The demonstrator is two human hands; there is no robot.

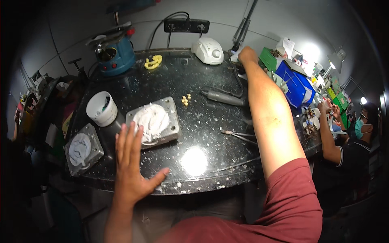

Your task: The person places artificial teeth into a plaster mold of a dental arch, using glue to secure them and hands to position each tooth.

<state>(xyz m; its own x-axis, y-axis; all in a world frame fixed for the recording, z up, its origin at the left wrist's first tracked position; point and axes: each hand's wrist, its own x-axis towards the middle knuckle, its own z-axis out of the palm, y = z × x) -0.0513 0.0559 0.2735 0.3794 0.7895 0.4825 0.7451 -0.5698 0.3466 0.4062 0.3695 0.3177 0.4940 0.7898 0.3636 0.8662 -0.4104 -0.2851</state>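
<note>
My left hand (135,166) is open, its fingers spread and thumb out, with the fingertips at the near left side of a square metal flask (173,127). White plaster (152,120) with a grooved, arch-like surface fills the flask. My right arm stretches far over the bench, and my right hand (248,56) is curled at the back, beside a lamp's foot. A small pale thing (234,59) shows by its fingers, which are mostly hidden. Between the arms lie several small yellowish teeth (185,99), a grey handpiece (223,97) and a pair of tweezers (239,134).
Left stand a second flask half (95,149) with greyish plaster and a white tub (102,118). Behind are a blue machine (117,60), a yellow dental arch (153,62) and a white control unit (208,50). A blue bin (298,87) stands right, near a masked person (352,139).
</note>
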